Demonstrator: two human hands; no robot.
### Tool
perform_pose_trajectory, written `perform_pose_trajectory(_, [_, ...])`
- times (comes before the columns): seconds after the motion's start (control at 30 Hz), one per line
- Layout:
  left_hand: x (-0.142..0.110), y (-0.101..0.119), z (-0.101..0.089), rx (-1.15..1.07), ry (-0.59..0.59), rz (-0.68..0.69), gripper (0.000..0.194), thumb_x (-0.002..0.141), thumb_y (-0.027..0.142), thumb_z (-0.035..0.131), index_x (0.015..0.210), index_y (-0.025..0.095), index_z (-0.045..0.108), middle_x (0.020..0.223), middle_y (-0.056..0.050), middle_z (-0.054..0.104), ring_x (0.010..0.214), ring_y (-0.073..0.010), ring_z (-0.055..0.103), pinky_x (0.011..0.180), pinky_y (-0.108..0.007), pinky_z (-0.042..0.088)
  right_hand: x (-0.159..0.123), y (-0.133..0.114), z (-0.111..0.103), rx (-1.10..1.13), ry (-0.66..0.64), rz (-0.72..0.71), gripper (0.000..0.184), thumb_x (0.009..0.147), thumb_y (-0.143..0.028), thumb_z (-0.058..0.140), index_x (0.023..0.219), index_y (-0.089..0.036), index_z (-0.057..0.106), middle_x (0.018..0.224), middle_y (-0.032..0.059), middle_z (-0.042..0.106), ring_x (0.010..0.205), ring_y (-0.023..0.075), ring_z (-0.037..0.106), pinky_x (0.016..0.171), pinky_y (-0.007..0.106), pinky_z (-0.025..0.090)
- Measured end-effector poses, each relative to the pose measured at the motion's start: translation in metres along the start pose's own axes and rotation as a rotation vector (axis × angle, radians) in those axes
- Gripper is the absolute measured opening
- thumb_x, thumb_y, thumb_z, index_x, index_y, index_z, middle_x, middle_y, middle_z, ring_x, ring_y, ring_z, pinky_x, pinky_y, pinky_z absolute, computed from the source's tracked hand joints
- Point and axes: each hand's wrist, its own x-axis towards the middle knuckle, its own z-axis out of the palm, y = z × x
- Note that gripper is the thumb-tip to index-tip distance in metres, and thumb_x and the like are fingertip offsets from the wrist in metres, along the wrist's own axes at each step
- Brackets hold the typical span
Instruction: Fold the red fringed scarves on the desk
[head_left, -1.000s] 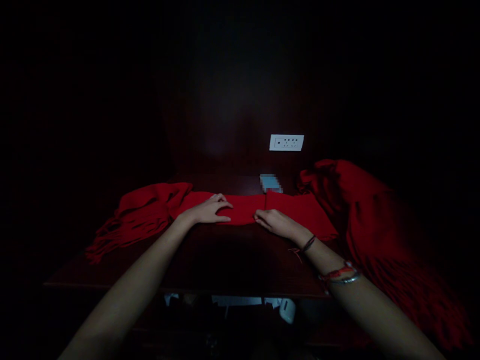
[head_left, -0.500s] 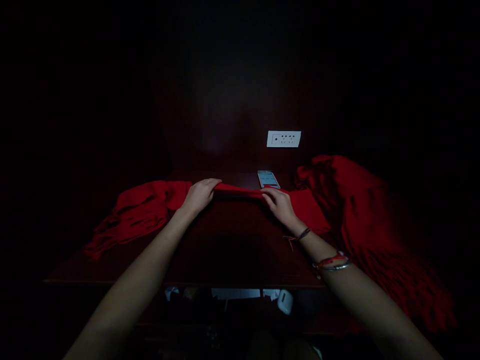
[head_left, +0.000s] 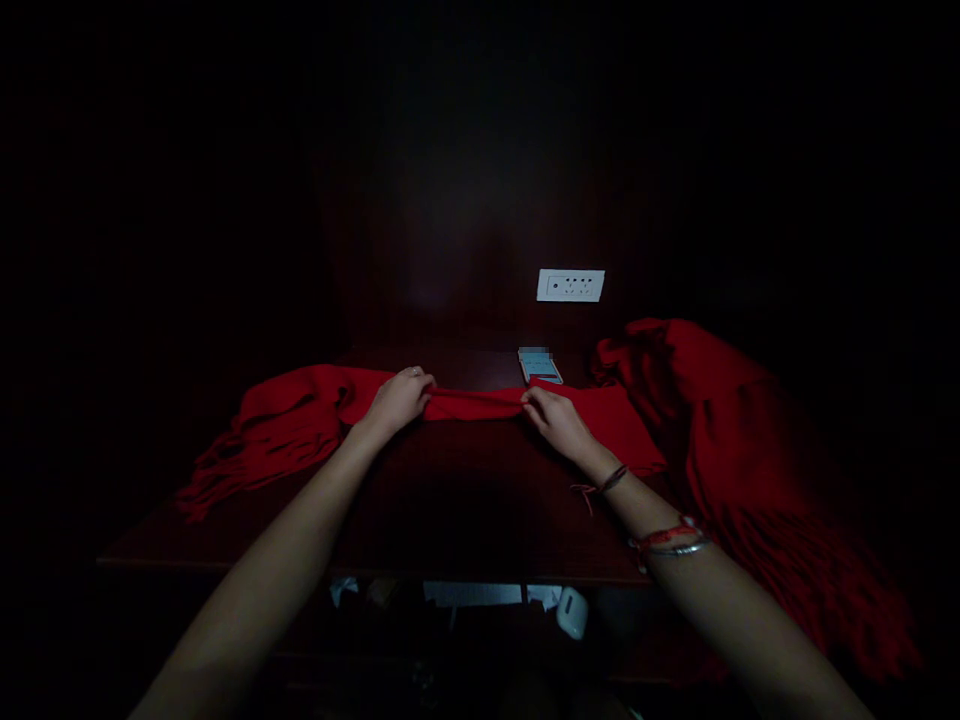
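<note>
A red fringed scarf [head_left: 476, 405] runs across the dark tabletop in the head view. My left hand [head_left: 402, 397] is closed on its upper edge left of the middle, a ring on one finger. On the other side, my right hand [head_left: 556, 418] pinches the same edge, so a narrow strip stretches between the two. Bunched folds and fringe of the scarf spread left of my left hand. To the right, a flat part lies beside my right hand, and a larger heap of red fringed cloth [head_left: 720, 410] hangs down past the table's right side; whether both are one piece, I cannot tell.
Behind the cloth lies a phone [head_left: 540, 364] with a lit screen. A white wall socket [head_left: 571, 285] is above it. Below the front edge of the dark wooden table [head_left: 450, 520], a white earbud case [head_left: 572, 612] and papers [head_left: 476, 594] show. The surroundings are very dark.
The strip between my hands has come down and turned its broad face toward me; before, it was raised and narrow. My hands have lowered slightly, and the view has shifted a little.
</note>
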Motion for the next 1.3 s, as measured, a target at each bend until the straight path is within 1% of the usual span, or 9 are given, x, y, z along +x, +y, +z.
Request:
perform_pose_trajectory(0.1, [0.001,-0.001,0.004,0.034,-0.106,0.001,0.019,0.074,0.022,0.041,0.081,0.017,0.058,0.083,-0.007,0.055,0.077,-0.0187,0.051,0.064,-0.027,0.039,-0.002,0.003,0.004,-0.008,-0.129,0.006,0.015,0.080,-0.017,0.037,0.089,-0.014,0.048,0.078,0.0058,0.055,0.069,0.0125,0.050,0.063,0.022,0.036])
perform_pose_trajectory(0.2, [0.000,-0.004,0.002,-0.056,0.030,0.084,0.025,0.080,0.027,0.034,0.086,0.018,0.057,0.086,-0.005,0.055,0.081,-0.0170,0.049,0.071,-0.027,0.037,-0.004,0.001,0.005,-0.023,-0.226,-0.130,0.016,0.075,-0.016,0.046,0.090,-0.015,0.050,0.084,0.0059,0.054,0.077,0.0134,0.049,0.068,0.023,0.035])
perform_pose_trajectory(0.33, [-0.002,-0.004,0.000,-0.155,-0.152,0.305,0.018,0.076,0.027,0.041,0.075,0.019,0.057,0.077,-0.002,0.055,0.073,-0.0141,0.049,0.068,-0.024,0.038,-0.001,-0.002,0.002,-0.073,-0.184,-0.107,0.007,0.075,-0.015,0.045,0.077,-0.015,0.052,0.079,0.0053,0.052,0.074,0.0133,0.047,0.067,0.023,0.035])
perform_pose_trajectory(0.47, [-0.001,0.002,-0.003,-0.109,0.288,0.016,0.024,0.080,0.026,0.032,0.084,0.017,0.054,0.088,-0.007,0.053,0.084,-0.0182,0.046,0.075,-0.030,0.035,0.002,-0.001,0.002,-0.041,0.135,0.085,0.012,0.079,-0.017,0.036,0.081,-0.014,0.048,0.081,0.0069,0.051,0.076,0.0142,0.045,0.069,0.024,0.035])
perform_pose_trajectory(0.63, [-0.002,0.007,-0.005,-0.248,-0.018,0.231,0.018,0.076,0.027,0.039,0.074,0.019,0.055,0.078,-0.003,0.054,0.074,-0.0147,0.049,0.066,-0.026,0.037,0.000,0.002,0.004,0.012,-0.214,-0.171,0.008,0.073,-0.011,0.043,0.073,-0.016,0.049,0.074,0.0038,0.050,0.072,0.0127,0.045,0.068,0.023,0.034])
perform_pose_trajectory(0.7, [-0.005,0.005,-0.007,-0.392,-0.050,0.209,0.021,0.077,0.029,0.038,0.076,0.018,0.056,0.077,-0.002,0.055,0.072,-0.0133,0.049,0.066,-0.025,0.037,-0.001,0.003,0.002,0.030,-0.219,-0.197,0.011,0.071,-0.008,0.043,0.074,-0.015,0.050,0.075,0.0034,0.050,0.073,0.0123,0.044,0.069,0.023,0.034])
perform_pose_trajectory(0.87, [-0.013,-0.003,-0.015,-0.566,-0.619,0.300,0.020,0.065,0.035,0.055,0.066,0.015,0.057,0.057,0.003,0.052,0.056,-0.0097,0.047,0.053,-0.019,0.036,-0.003,0.002,-0.004,0.078,-0.177,-0.162,0.017,0.065,-0.004,0.044,0.075,-0.015,0.053,0.074,0.0021,0.051,0.071,0.0112,0.044,0.068,0.022,0.034])
perform_pose_trajectory(1.07, [-0.005,0.000,0.001,-0.439,-0.209,0.136,0.042,0.081,0.045,0.026,0.100,0.019,0.053,0.102,-0.006,0.055,0.093,-0.0160,0.048,0.080,-0.028,0.035,-0.006,0.003,-0.006,0.135,-0.353,-0.185,0.026,0.063,-0.004,0.045,0.080,-0.016,0.060,0.075,0.0012,0.051,0.069,0.0098,0.045,0.068,0.021,0.035])
perform_pose_trajectory(1.3, [0.011,-0.020,0.052,-0.111,-0.447,-0.176,0.065,0.071,0.065,0.018,0.127,0.031,0.020,0.136,-0.004,0.008,0.121,-0.0302,0.005,0.093,-0.049,0.011,-0.007,0.001,-0.012,0.113,-0.481,-0.195,0.030,0.071,-0.012,0.043,0.097,-0.018,0.058,0.083,0.0040,0.052,0.078,0.0123,0.047,0.074,0.026,0.036])
